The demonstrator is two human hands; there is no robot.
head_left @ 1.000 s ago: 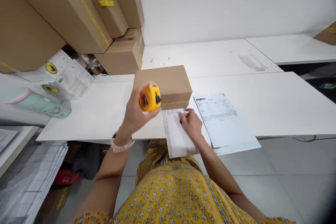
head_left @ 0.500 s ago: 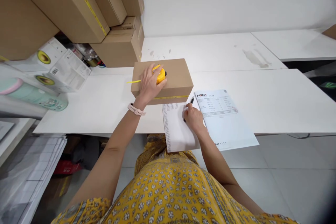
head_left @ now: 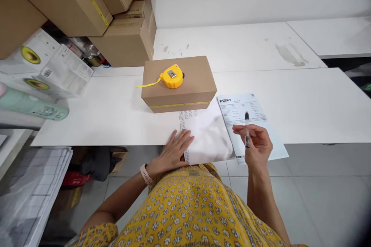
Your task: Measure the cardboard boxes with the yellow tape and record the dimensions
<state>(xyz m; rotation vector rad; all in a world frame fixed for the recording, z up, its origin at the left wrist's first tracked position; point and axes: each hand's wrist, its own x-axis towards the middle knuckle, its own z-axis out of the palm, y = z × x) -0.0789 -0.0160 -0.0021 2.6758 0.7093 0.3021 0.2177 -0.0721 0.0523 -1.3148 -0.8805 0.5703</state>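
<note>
My left hand [head_left: 176, 148] lies flat with fingers spread on the left edge of a spiral notebook [head_left: 207, 137], which hangs slightly over the table's front edge. In my right hand [head_left: 256, 142] a black-and-clear pen [head_left: 247, 129] is held between thumb and fingers, raised over a printed sheet [head_left: 236, 110] headed PONY. Beyond the notebook sits a closed cardboard box [head_left: 194, 79]. On its top rests a yellow tape measure [head_left: 173, 76], a short length of its tape sticking out to the left.
Cardboard boxes [head_left: 124, 44] are stacked at the back left. White cartons with avocado pictures [head_left: 60, 67] and a mint-green bottle [head_left: 37, 104] stand at the left of the white table [head_left: 116, 112]. A lower shelf with plastic-wrapped sheets [head_left: 34, 189] is at the left.
My left hand has let go of the tape measure and come down to the notebook's left edge. My right hand has lifted the pen and moved right, over the printed sheet.
</note>
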